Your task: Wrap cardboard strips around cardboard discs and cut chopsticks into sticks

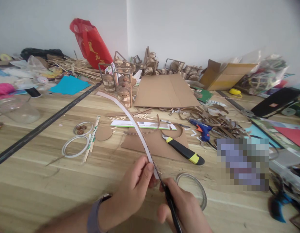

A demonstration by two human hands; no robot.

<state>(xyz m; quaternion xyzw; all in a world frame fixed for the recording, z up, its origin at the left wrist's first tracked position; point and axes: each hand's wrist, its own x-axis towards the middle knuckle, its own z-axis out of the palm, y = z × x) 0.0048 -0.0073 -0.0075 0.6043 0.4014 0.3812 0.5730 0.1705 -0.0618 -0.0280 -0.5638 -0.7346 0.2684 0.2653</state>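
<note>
My left hand [136, 183] pinches the near end of a long, curved strip [130, 119], white on its face with a brown corrugated edge. The strip arcs away toward the back of the table. In my right hand [186, 205] is a slim black tool [171, 202], seen edge-on, that looks like a pair of scissors; its narrow dark tip meets the strip's edge beside my left fingertips. Whether its blades are apart cannot be made out. A utility knife [183, 150] with a black and yellow handle lies beyond my hands, and a roll of tape [203, 194] is beside my right hand.
Cardboard pieces [166, 92], small bucket models [124, 94] and a red bag [91, 45] stand toward the wall. A blue glue gun [202, 129] sits by brown strip scraps [225, 132]. Tape rings [75, 145] lie left; pliers [278, 200] lie right.
</note>
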